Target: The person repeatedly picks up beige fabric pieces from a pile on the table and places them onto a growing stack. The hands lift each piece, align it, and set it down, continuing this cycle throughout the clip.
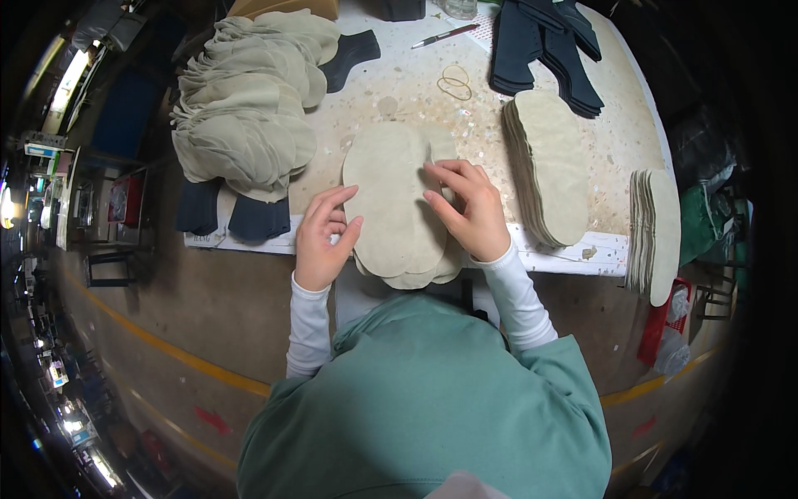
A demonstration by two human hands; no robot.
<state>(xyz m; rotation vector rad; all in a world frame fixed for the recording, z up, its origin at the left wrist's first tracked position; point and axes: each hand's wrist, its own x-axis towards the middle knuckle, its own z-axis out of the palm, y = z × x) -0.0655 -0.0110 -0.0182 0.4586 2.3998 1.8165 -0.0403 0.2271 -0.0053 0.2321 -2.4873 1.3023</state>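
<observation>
Several flat beige pieces, shaped like insoles (pixel 386 204), lie overlapping in front of me at the table's near edge. My left hand (pixel 323 237) rests by the left rim of the top piece, its fingers slightly bent and the thumb apart. Over the right side of the same pieces is my right hand (pixel 475 206), index finger and thumb spread, with the fingertips near or on a raised edge. Neither hand grips anything that I can see. Part of the lower pieces is hidden under the top one and my right hand.
A heap of loose beige pieces (pixel 249 100) covers the left, partly over dark cut pieces (pixel 259 218). At right stand a neat beige stack (pixel 549 166) and another stack (pixel 657 237) at the table's edge. Farther back are rubber bands (pixel 455 82), a pen (pixel 445 36) and dark stacks (pixel 544 54).
</observation>
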